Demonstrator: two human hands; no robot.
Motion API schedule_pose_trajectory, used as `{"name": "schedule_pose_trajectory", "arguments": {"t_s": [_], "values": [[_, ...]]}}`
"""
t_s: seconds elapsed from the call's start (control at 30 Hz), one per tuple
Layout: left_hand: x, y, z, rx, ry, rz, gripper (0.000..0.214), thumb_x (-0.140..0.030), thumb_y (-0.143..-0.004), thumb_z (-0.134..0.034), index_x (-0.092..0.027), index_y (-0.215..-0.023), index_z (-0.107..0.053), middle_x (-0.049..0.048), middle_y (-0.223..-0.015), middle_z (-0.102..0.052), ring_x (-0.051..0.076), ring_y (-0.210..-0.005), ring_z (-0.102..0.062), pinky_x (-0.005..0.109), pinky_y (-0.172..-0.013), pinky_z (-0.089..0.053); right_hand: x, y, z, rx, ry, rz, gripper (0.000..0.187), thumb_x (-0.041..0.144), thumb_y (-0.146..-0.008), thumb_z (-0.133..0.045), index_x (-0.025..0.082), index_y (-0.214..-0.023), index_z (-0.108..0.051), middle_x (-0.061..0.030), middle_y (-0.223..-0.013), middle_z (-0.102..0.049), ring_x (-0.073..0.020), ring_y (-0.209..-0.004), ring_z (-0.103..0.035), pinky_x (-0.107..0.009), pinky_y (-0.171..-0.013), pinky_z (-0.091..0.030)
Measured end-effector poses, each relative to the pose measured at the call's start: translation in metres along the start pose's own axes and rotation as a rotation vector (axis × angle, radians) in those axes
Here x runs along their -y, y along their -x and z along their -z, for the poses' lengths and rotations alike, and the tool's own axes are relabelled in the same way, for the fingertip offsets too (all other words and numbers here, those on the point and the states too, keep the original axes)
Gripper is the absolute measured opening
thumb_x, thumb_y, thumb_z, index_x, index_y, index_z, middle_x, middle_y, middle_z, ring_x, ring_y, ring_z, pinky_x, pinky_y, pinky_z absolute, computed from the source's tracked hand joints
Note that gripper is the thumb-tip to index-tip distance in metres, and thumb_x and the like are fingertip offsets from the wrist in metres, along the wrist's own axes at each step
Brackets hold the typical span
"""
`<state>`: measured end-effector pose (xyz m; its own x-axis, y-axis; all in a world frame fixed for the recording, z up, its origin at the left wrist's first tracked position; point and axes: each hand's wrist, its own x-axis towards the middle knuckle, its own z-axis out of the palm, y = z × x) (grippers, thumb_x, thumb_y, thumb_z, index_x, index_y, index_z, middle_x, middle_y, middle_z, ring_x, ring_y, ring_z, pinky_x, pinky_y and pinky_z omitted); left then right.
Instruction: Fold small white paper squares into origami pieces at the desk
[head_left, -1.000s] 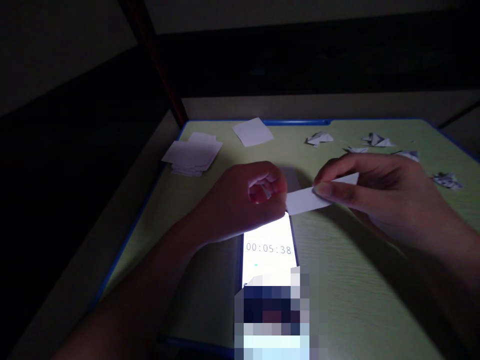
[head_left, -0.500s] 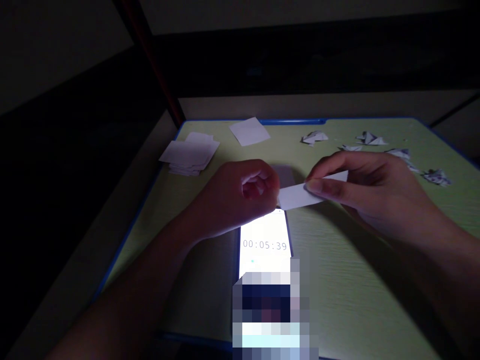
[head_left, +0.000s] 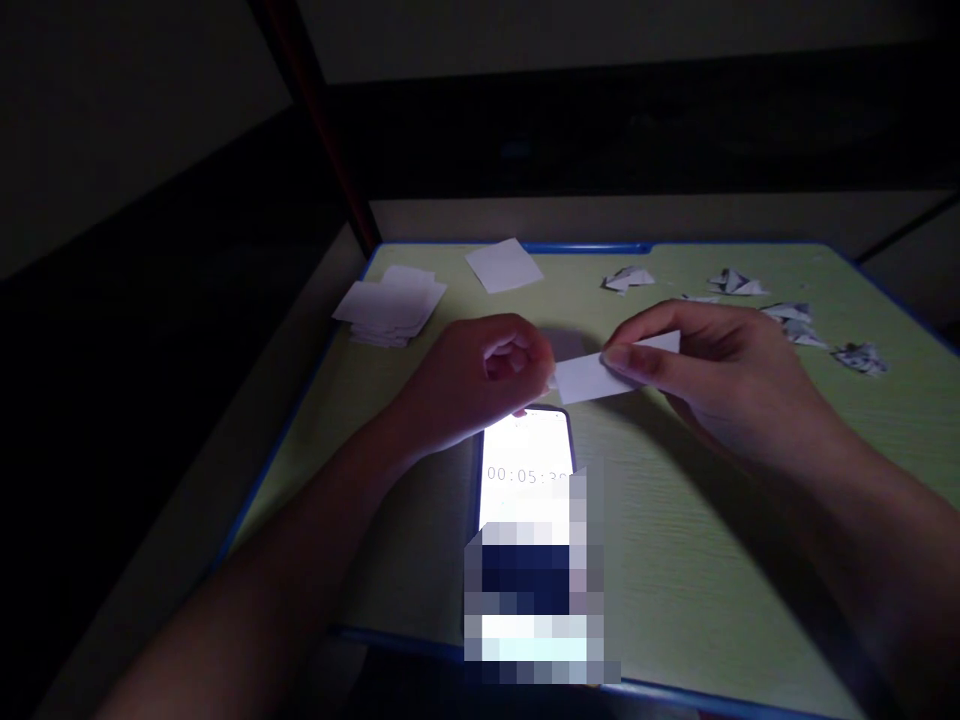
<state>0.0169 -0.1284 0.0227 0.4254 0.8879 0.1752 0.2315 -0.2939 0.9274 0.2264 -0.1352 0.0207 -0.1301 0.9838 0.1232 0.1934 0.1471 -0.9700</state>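
Note:
A small white strip of folded-looking paper (head_left: 581,378) is held in the air between my two hands, above the table. My right hand (head_left: 690,365) pinches it between thumb and fingers near its middle. My left hand (head_left: 487,375) is curled, with thumb and fingertips closed on the strip's left end; the fingertips are partly hidden. Just below the hands lies a lit phone (head_left: 525,445) showing a timer, its lower part covered by a pixelated patch.
A loose stack of white paper squares (head_left: 390,303) lies at the table's left, and a single paper square (head_left: 504,265) near the back edge. Several folded paper figures, one a crumpled-looking piece (head_left: 861,358), sit at the right. The light green table (head_left: 675,560) has a blue rim.
The view has shifted slightly. Both hands keep their hold on the paper strip, with only small movement.

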Motion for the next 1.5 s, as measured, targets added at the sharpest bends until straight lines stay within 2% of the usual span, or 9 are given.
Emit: {"name": "schedule_pose_trajectory", "arguments": {"t_s": [0.37, 0.6, 0.83, 0.97, 1.1, 1.27, 1.37, 1.5], "values": [[0.002, 0.002, 0.001, 0.017, -0.013, -0.009, 0.002, -0.015, -0.076, -0.060, -0.014, -0.078, -0.060, 0.0002, -0.067, -0.065, 0.008, -0.054, -0.061, 0.017, -0.048, -0.050, -0.001, -0.001, -0.002, 0.049, -0.027, -0.030, 0.011, 0.032, -0.070, -0.079, 0.023, -0.073, -0.074, -0.0005, -0.070, -0.068, -0.0141, -0.060, -0.060, -0.029, -0.056, -0.045], [0.004, 0.000, 0.001, -0.042, -0.084, -0.029, 0.004, -0.017, -0.079, -0.060, -0.014, -0.078, -0.059, 0.0026, -0.075, -0.068, 0.008, -0.061, -0.061, 0.017, -0.053, -0.051, -0.006, -0.004, 0.001, -0.016, 0.001, -0.015, 0.011, 0.031, -0.071, -0.078, 0.021, -0.073, -0.074, -0.0005, -0.069, -0.068, -0.0132, -0.060, -0.057, -0.028, -0.056, -0.041], [0.009, 0.000, -0.003, -0.030, -0.083, -0.060, 0.026, -0.033, -0.093, -0.047, -0.013, -0.085, -0.062, 0.0016, -0.075, -0.068, 0.006, -0.055, -0.059, 0.016, -0.048, -0.045, -0.009, -0.002, -0.001, 0.038, -0.022, -0.036, 0.016, 0.037, -0.072, -0.079, 0.021, -0.074, -0.074, -0.0005, -0.069, -0.067, -0.0127, -0.060, -0.056, -0.027, -0.055, -0.039], [0.006, 0.002, -0.009, -0.039, -0.185, -0.084, 0.016, -0.028, -0.085, -0.059, -0.014, -0.084, -0.067, 0.0005, -0.068, -0.066, 0.008, -0.057, -0.058, 0.018, -0.049, -0.044, -0.010, 0.000, -0.003, 0.064, -0.028, -0.045, 0.018, 0.040, -0.074, -0.078, 0.022, -0.076, -0.074, 0.0002, -0.070, -0.067, -0.0115, -0.059, -0.055, -0.027, -0.054, -0.037], [0.002, 0.003, -0.010, -0.088, -0.207, -0.112, 0.013, -0.020, -0.083, -0.057, -0.014, -0.075, -0.067, -0.0012, -0.062, -0.064, 0.007, -0.055, -0.055, 0.018, -0.048, -0.042, -0.011, 0.000, -0.003, 0.083, -0.051, -0.034, 0.016, 0.040, -0.077, -0.075, 0.024, -0.076, -0.074, 0.0017, -0.065, -0.064, -0.0108, -0.059, -0.052, -0.027, -0.055, -0.035], [0.001, 0.002, -0.006, -0.156, -0.179, -0.102, 0.013, -0.021, -0.082, -0.058, -0.014, -0.075, -0.067, -0.0004, -0.064, -0.066, 0.007, -0.055, -0.058, 0.018, -0.050, -0.044, -0.012, -0.003, -0.004, 0.066, -0.078, -0.049, 0.019, 0.040, -0.078, -0.074, 0.023, -0.070, -0.072, 0.0014, -0.061, -0.060, -0.0113, -0.058, -0.050, -0.028, -0.055, -0.034], [0.003, 0.002, -0.007, -0.122, -0.176, -0.099, 0.012, -0.023, -0.081, -0.060, -0.014, -0.078, -0.067, -0.0012, -0.062, -0.065, 0.008, -0.053, -0.056, 0.018, -0.047, -0.043, -0.011, -0.003, -0.006, 0.075, -0.065, -0.046, 0.021, 0.040, -0.078, -0.074, 0.022, -0.068, -0.071, 0.0014, -0.059, -0.058, -0.0111, -0.056, -0.048, -0.028, -0.052, -0.032], [0.002, 0.002, -0.010, -0.076, -0.187, -0.092, 0.013, -0.022, -0.081, -0.059, -0.015, -0.072, -0.066, -0.0030, -0.055, -0.061, 0.007, -0.050, -0.054, 0.018, -0.045, -0.040, -0.009, 0.000, -0.007, 0.110, -0.081, -0.011, 0.021, 0.039, -0.079, -0.073, 0.022, -0.066, -0.070, 0.0011, -0.060, -0.059, -0.0107, -0.055, -0.048, -0.027, -0.052, -0.033]]}}
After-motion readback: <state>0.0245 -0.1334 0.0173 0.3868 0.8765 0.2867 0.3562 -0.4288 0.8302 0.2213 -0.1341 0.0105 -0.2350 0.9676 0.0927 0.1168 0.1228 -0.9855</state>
